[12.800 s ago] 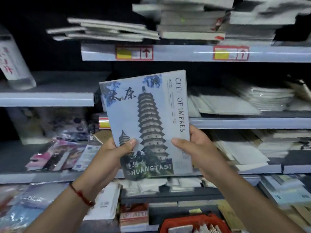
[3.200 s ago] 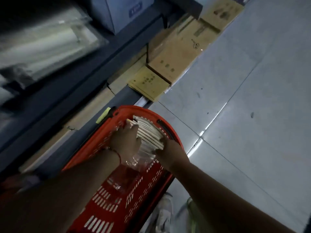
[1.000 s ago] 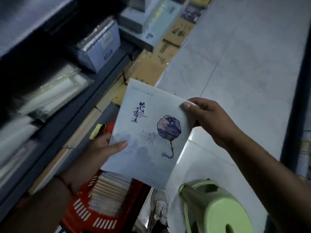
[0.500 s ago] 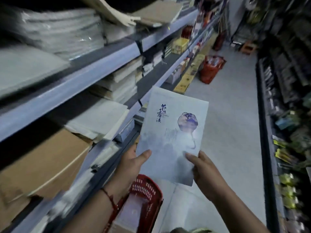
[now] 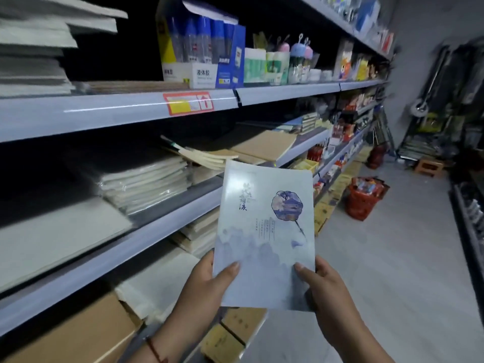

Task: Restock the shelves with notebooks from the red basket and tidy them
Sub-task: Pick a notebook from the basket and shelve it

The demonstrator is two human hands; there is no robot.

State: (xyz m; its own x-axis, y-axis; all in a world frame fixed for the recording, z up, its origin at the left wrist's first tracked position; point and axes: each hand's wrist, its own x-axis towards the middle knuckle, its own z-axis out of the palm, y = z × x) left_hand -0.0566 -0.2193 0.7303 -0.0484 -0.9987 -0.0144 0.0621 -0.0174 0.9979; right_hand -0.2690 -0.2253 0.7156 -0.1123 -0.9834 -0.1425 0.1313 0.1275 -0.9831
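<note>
A: status on the hands?

B: both on one notebook [image 5: 264,231]. Left hand [image 5: 207,289] grips its lower-left corner, thumb flat across the cover, fingers behind. Right hand [image 5: 323,289] grips the lower-right corner the same way.

A: notebook orientation?

B: upright, cover facing the camera, tilted slightly. Pale blue cover, dark calligraphy near the top left, a round blue fan motif to the right of it (small print under it is too fine to read).

A: where relative to the shelves?

B: held in the air in front of the shelf unit, not touching any shelf. Its top edge overlaps the front edge of the middle shelf [image 5: 162,224], just below a fan of tan notebooks [image 5: 207,155] lying there.

A: what's on that shelf?

B: plastic-wrapped white stacks [image 5: 146,184] toward the left end, the tan notebooks further along. The shelf above [image 5: 262,96] carries a glue box [image 5: 199,48] and small stationery, with a red-and-yellow price tag [image 5: 187,103] on its front edge.

A: basket?

B: a red basket [image 5: 362,199] stands on the floor [image 5: 392,258] down the aisle, against the base of the shelves, well apart from the hands. Full of goods; can't tell what.

A: anything low?

B: brown cartons [image 5: 78,334] on the bottom shelf at lower left. Red cord on the left wrist [image 5: 155,352].
</note>
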